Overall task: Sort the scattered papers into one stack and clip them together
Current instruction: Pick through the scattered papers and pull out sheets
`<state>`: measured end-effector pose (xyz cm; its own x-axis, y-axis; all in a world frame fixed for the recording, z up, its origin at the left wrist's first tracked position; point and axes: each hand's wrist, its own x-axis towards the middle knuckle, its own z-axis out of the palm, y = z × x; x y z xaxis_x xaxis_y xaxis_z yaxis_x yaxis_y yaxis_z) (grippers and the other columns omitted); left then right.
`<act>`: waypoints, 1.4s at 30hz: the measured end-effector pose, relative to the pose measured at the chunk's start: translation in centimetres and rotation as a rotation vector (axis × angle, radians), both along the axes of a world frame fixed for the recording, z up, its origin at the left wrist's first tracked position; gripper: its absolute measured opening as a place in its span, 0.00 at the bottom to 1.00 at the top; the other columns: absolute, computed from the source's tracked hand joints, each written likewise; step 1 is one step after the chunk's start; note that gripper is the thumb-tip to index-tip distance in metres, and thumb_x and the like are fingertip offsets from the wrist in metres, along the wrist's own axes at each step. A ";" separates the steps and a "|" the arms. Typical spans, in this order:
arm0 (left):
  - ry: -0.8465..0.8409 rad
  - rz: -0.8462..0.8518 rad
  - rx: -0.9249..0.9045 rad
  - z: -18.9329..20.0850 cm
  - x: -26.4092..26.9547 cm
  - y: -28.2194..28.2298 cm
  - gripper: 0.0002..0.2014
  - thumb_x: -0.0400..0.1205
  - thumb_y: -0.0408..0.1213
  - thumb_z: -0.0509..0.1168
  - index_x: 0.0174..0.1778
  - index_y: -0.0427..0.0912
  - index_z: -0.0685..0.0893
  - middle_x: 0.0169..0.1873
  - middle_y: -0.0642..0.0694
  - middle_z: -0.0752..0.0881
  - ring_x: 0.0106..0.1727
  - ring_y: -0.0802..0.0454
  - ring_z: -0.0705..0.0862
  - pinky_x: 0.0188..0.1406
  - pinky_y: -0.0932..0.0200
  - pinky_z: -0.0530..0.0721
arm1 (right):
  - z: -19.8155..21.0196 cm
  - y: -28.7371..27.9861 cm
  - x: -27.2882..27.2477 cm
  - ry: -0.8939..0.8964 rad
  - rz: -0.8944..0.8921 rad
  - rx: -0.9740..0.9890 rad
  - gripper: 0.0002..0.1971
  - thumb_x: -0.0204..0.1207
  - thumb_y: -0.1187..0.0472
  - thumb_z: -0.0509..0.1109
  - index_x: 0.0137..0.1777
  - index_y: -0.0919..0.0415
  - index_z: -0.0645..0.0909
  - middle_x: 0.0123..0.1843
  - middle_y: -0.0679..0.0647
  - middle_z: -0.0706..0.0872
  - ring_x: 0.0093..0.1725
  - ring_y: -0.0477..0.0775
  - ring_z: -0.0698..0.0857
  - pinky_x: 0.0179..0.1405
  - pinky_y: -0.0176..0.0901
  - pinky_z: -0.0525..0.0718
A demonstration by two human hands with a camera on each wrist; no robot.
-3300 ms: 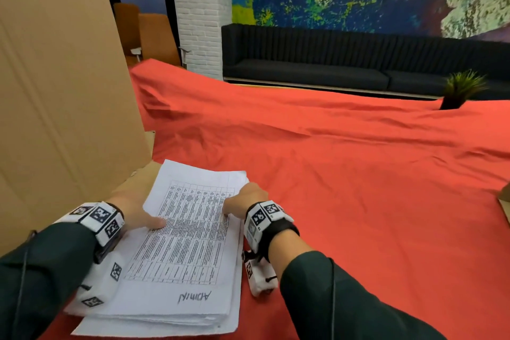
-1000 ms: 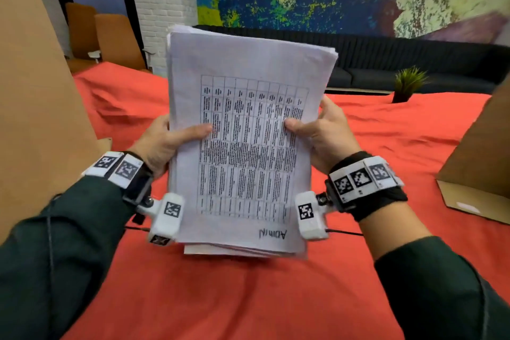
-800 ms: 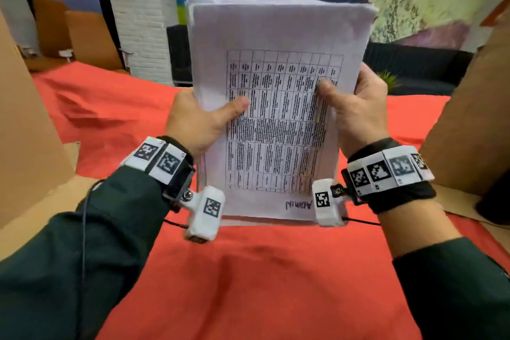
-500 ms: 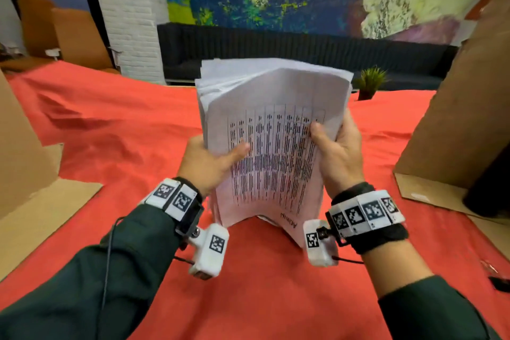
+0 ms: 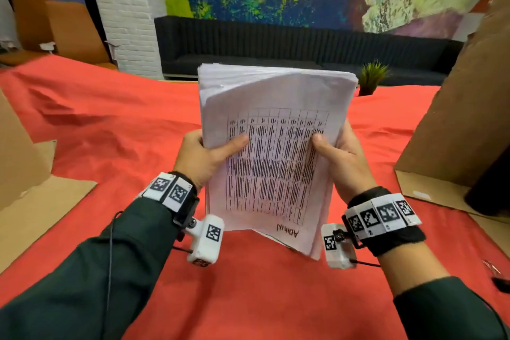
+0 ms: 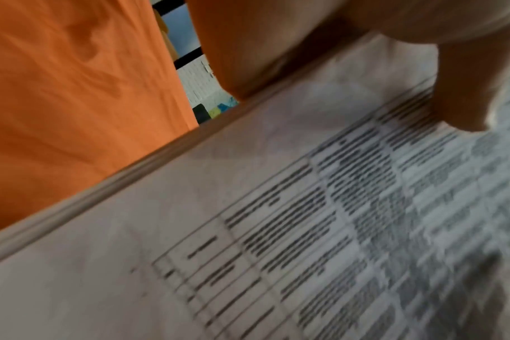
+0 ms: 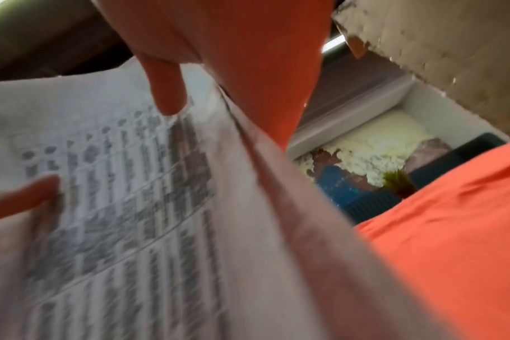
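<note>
A thick stack of white papers with a printed table and "ADMIN" handwritten on the top sheet stands nearly upright above the red cloth. Its lower right corner points down close to the cloth. My left hand grips the stack's left edge, thumb across the front. My right hand grips the right edge the same way. The wrist views show the paper stack blurred, with my left hand's thumb and my right hand's thumb pressed on the top sheet. I see no clip for certain.
A red cloth covers the table. Cardboard panels stand at the left and right. A small potted plant sits at the far edge. A small dark object lies at the right edge.
The stack was lifted off the cloth and held upright in both hands. Over the last second it came down from high in front of me toward the cloth.
</note>
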<state>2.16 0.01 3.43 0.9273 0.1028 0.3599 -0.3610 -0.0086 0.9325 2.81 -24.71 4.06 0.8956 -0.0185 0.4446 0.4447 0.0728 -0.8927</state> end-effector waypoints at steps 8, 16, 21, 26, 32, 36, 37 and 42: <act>-0.084 0.094 0.032 2.8 -0.5 -0.9 0.13 0.66 0.55 0.81 0.41 0.55 0.92 0.42 0.58 0.94 0.47 0.57 0.93 0.49 0.58 0.91 | 3.3 1.1 0.1 -0.182 0.002 -0.068 0.26 0.79 0.70 0.65 0.77 0.57 0.67 0.72 0.61 0.83 0.73 0.62 0.83 0.75 0.59 0.79; -0.034 0.143 -0.394 1.6 1.4 1.6 0.10 0.72 0.35 0.83 0.48 0.40 0.93 0.49 0.45 0.95 0.52 0.47 0.93 0.58 0.46 0.90 | 2.0 -1.2 -0.2 0.041 -0.071 -0.352 0.22 0.71 0.61 0.84 0.59 0.59 0.77 0.53 0.57 0.92 0.46 0.51 0.92 0.44 0.52 0.91; 0.119 -0.185 -0.818 0.1 1.9 2.4 0.23 0.75 0.38 0.81 0.65 0.39 0.87 0.72 0.34 0.84 0.70 0.33 0.85 0.64 0.29 0.85 | -3.8 -0.2 -1.2 0.507 -0.028 0.248 0.25 0.68 0.60 0.83 0.64 0.59 0.80 0.55 0.56 0.90 0.42 0.54 0.89 0.47 0.51 0.85; 0.203 -0.354 -0.814 0.3 -0.1 -0.5 0.29 0.93 0.48 0.53 0.38 0.46 0.97 0.51 0.42 0.94 0.53 0.42 0.94 0.55 0.36 0.91 | -4.4 3.8 -1.7 0.400 0.142 0.603 0.26 0.72 0.73 0.75 0.72 0.68 0.81 0.66 0.66 0.89 0.60 0.67 0.90 0.61 0.64 0.87; 0.070 -0.379 -0.803 0.5 0.0 3.2 0.21 0.90 0.46 0.55 0.73 0.40 0.84 0.73 0.36 0.83 0.74 0.36 0.82 0.71 0.35 0.82 | -3.8 2.2 -1.0 0.244 0.054 0.533 0.24 0.72 0.79 0.73 0.70 0.72 0.80 0.65 0.69 0.88 0.59 0.69 0.89 0.61 0.65 0.88; 0.077 -0.200 -0.448 0.0 0.2 10.7 0.21 0.83 0.33 0.71 0.73 0.43 0.82 0.63 0.36 0.90 0.56 0.47 0.93 0.54 0.51 0.92 | -4.3 -1.7 -0.9 0.264 -0.029 0.408 0.22 0.66 0.79 0.74 0.63 0.72 0.85 0.59 0.68 0.91 0.54 0.67 0.91 0.61 0.67 0.88; 0.114 -0.164 -0.311 -0.8 0.0 12.0 0.27 0.71 0.36 0.82 0.68 0.45 0.85 0.56 0.38 0.93 0.47 0.51 0.94 0.46 0.55 0.93 | -4.5 -2.4 -0.8 0.269 -0.041 0.362 0.22 0.66 0.80 0.74 0.63 0.75 0.84 0.59 0.69 0.90 0.53 0.68 0.91 0.61 0.68 0.88; 0.103 -0.072 0.080 -2.7 -0.2 11.1 0.37 0.45 0.42 0.92 0.52 0.40 0.92 0.53 0.38 0.94 0.48 0.52 0.93 0.47 0.58 0.92 | -4.4 -2.1 -0.4 0.181 -0.043 0.109 0.16 0.66 0.85 0.75 0.51 0.70 0.89 0.49 0.62 0.94 0.45 0.59 0.92 0.50 0.54 0.91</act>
